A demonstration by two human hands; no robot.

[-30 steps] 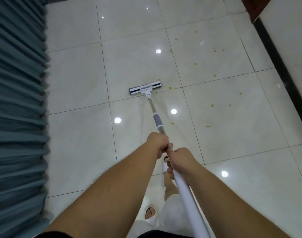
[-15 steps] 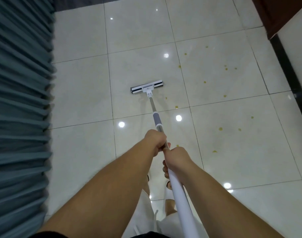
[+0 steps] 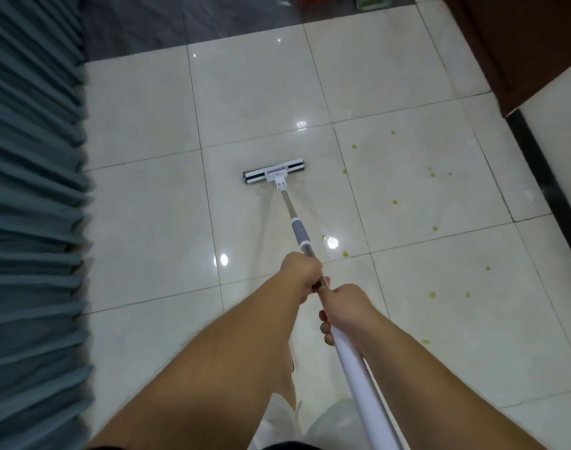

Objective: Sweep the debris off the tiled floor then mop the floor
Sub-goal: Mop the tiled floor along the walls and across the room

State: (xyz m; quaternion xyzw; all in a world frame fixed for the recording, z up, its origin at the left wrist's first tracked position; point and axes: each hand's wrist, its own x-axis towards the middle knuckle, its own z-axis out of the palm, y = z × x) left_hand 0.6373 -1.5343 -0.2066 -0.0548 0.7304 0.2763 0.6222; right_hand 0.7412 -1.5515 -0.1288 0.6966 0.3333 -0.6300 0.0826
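1. Both hands are on the mop handle. The left hand grips the metal section, farther down towards the head.
2. The right hand is clenched round the white tube, just behind the left, its fingers wrapped under.
3. The mop head lies flat on the tiled floor, well ahead of both fists.
4. Yellow debris specks dot the tiles right of the head; a grey pleated curtain hangs at left.

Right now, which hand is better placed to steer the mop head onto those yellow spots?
Left. The left hand grips the mop handle lower, nearer the mop head, so it probably guides best. The right hand grips higher as the pivot. The yellow spots lie to the head's right.
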